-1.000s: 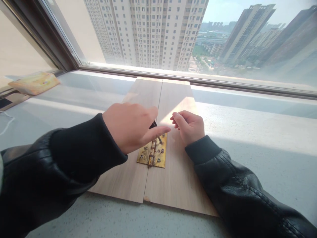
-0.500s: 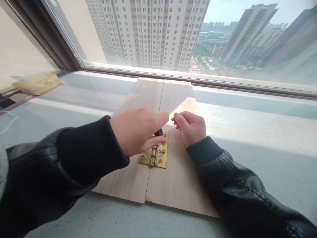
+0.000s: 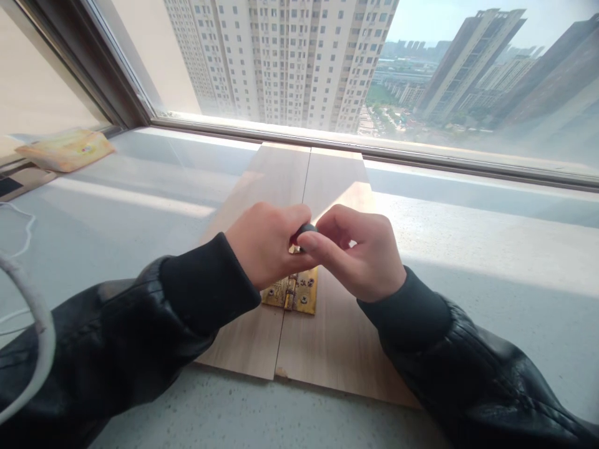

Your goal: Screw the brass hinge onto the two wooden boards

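Note:
A dark rounded handle, apparently that of a screwdriver (image 3: 307, 229), stands above the upper part of a brass hinge (image 3: 305, 307). My left hand (image 3: 266, 246) is closed around the handle from the left. With thumb and fingers, my right hand (image 3: 369, 255) pinches its top end. The tool's tip is hidden behind my hands. The hinge lies flat across the seam between the left wooden board (image 3: 243, 349) and the right wooden board (image 3: 337, 355). Cross-head screws show in its lower holes; its upper part is covered by my hands.
The boards rest on a pale speckled sill (image 3: 187, 411), their far ends near the window frame (image 3: 421, 163). A yellowish soft packet (image 3: 70, 149) lies at the far left. A white cable (image 3: 44, 349) loops at the left edge, in front of my sleeve.
My right hand has moved left and closed on the top of the screwdriver handle. My left hand has shifted slightly right. More of the white cable shows at the left.

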The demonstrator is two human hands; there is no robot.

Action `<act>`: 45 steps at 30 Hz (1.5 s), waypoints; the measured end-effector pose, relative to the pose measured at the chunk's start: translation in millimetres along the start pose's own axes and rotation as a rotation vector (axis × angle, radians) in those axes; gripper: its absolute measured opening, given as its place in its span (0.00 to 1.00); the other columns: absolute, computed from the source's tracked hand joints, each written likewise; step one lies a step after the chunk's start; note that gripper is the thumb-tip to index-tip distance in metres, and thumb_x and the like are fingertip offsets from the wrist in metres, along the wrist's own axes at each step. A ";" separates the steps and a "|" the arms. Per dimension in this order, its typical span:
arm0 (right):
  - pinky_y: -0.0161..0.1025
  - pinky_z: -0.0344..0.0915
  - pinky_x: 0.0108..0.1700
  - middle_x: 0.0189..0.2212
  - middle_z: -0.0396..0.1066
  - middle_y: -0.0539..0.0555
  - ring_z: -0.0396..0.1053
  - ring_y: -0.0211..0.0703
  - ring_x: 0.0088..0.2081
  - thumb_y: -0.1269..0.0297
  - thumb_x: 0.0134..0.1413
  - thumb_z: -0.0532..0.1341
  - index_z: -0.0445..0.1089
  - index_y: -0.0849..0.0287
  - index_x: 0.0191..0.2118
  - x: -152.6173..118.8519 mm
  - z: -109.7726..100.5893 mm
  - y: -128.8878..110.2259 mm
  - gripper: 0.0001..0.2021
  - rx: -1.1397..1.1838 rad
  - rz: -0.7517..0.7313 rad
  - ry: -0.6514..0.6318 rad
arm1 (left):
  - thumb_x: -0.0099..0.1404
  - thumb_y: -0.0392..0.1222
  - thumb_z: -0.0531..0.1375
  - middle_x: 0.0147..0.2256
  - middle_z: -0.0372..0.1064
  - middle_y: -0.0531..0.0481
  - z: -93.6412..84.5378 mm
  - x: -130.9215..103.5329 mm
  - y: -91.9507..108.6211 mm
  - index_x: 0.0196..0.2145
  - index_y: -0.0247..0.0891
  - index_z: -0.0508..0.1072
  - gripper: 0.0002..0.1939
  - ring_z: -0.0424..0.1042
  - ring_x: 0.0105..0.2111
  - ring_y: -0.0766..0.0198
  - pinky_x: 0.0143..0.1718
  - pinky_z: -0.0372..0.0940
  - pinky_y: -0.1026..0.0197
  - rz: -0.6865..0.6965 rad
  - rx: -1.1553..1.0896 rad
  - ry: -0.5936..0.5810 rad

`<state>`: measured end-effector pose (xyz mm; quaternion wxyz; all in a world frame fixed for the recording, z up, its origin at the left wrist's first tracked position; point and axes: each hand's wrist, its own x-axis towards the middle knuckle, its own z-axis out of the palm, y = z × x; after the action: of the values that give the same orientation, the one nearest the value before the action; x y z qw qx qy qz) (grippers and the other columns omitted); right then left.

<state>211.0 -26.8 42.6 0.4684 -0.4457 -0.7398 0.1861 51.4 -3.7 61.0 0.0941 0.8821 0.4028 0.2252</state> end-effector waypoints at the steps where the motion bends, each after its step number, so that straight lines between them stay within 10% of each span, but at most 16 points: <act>1: 0.33 0.48 0.21 0.14 0.56 0.44 0.51 0.30 0.18 0.47 0.50 0.62 0.61 0.60 0.19 -0.2 -0.1 -6.1 0.22 -0.107 -0.045 0.000 | 0.56 0.53 0.59 0.18 0.61 0.55 3.4 -1.6 -1.7 0.22 0.37 0.64 0.16 0.58 0.18 0.69 0.21 0.50 0.66 0.010 -0.044 0.029; 7: 0.34 0.43 0.23 0.16 0.54 0.46 0.48 0.32 0.19 0.52 0.58 0.55 0.56 0.60 0.19 -2.8 1.8 -22.0 0.22 -0.598 -0.227 0.032 | 0.56 0.47 0.61 0.18 0.58 0.59 4.6 -13.4 -11.4 0.23 0.36 0.65 0.13 0.56 0.18 0.73 0.21 0.53 0.69 0.064 -0.302 0.102; 27: 0.35 0.54 0.23 0.22 0.62 0.49 0.57 0.34 0.23 0.59 0.62 0.54 0.66 0.59 0.28 18.0 -27.7 -24.4 0.13 -0.351 -0.279 -0.509 | 0.57 0.40 0.65 0.25 0.69 0.51 29.6 -13.6 -31.4 0.28 0.36 0.75 0.05 0.65 0.28 0.67 0.34 0.62 0.62 0.258 -0.693 0.163; 37: 0.39 0.42 0.21 0.13 0.48 0.47 0.44 0.34 0.18 0.50 0.59 0.56 0.52 0.56 0.16 5.5 -12.6 -33.3 0.24 -0.713 -0.260 -0.034 | 0.55 0.42 0.66 0.21 0.64 0.54 39.9 -14.1 -30.0 0.24 0.37 0.76 0.07 0.62 0.24 0.68 0.29 0.59 0.62 0.176 -0.628 0.303; 45: 0.39 0.38 0.20 0.14 0.43 0.47 0.39 0.36 0.16 0.51 0.61 0.50 0.43 0.54 0.19 4.4 -11.1 -35.9 0.23 -0.875 -0.245 -0.135 | 0.58 0.37 0.60 0.26 0.71 0.53 18.9 -9.1 -37.7 0.29 0.37 0.78 0.06 0.67 0.28 0.68 0.32 0.62 0.63 0.024 -0.842 0.188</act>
<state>202.4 -43.9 75.3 0.2053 -0.4975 -0.8251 -0.1720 29.9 14.6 28.3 0.4062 0.7470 0.2723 0.4504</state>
